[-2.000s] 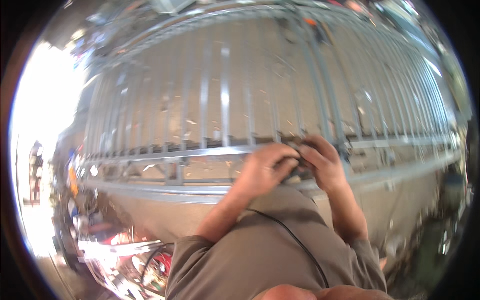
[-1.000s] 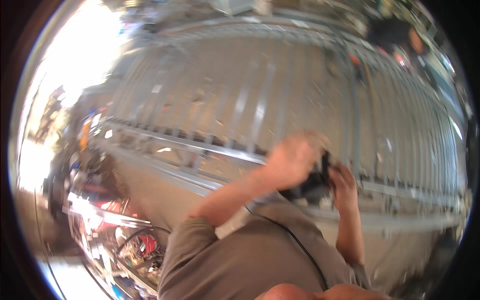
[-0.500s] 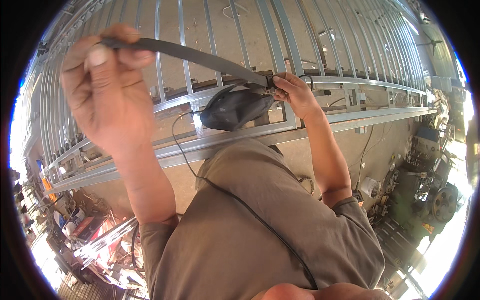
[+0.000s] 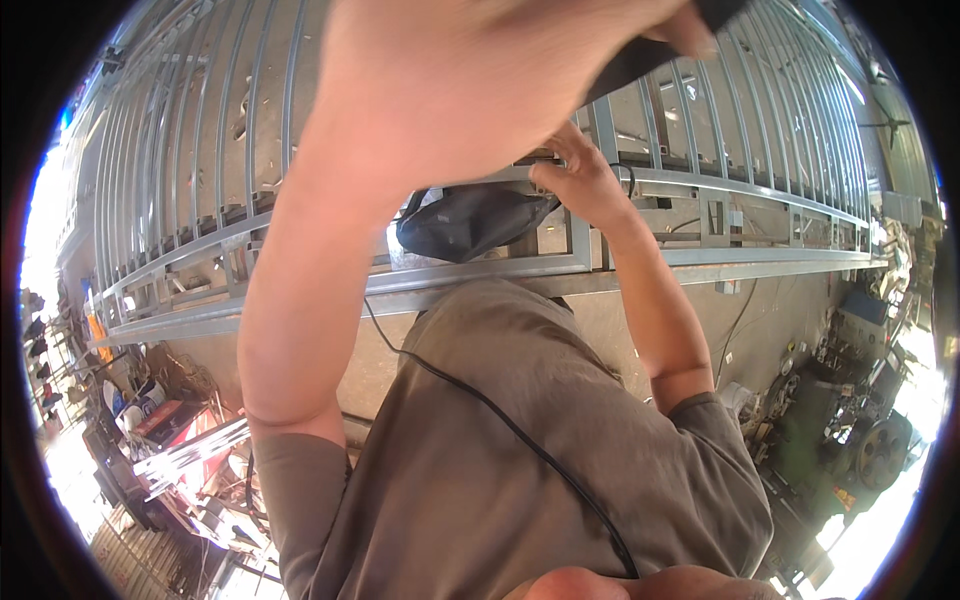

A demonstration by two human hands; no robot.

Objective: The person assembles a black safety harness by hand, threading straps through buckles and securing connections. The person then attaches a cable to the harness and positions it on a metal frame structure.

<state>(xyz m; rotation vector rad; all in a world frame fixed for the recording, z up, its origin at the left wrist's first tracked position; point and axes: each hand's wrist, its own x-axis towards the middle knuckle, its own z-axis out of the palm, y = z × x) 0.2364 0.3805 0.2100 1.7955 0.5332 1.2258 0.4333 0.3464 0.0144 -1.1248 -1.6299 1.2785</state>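
The left hand (image 4: 480,90) is raised close overhead, fingers clamped on a black strap (image 4: 650,55), while the right hand (image 4: 580,180), fingers pinched together, holds the dark pouch (image 4: 470,220) against the metal railing (image 4: 700,185).

So my left hand (image 4: 470,90) fills the top middle of the frame, up close, with a strap (image 4: 650,60) running out of it toward the upper right. My right hand (image 4: 580,180) sits just below and right of that, its fingers (image 4: 550,172) touching a rail of the metal gate frame (image 4: 200,150), which spans the whole upper half behind both hands. The pouch (image 4: 470,220) hangs at centre, in front of the rail, just left of my right hand. A cable (image 4: 500,420) runs down across my shirt (image 4: 480,480) in the lower middle. Machines (image 4: 860,430) are lower right, cluttered stuff (image 4: 150,430) lower left.
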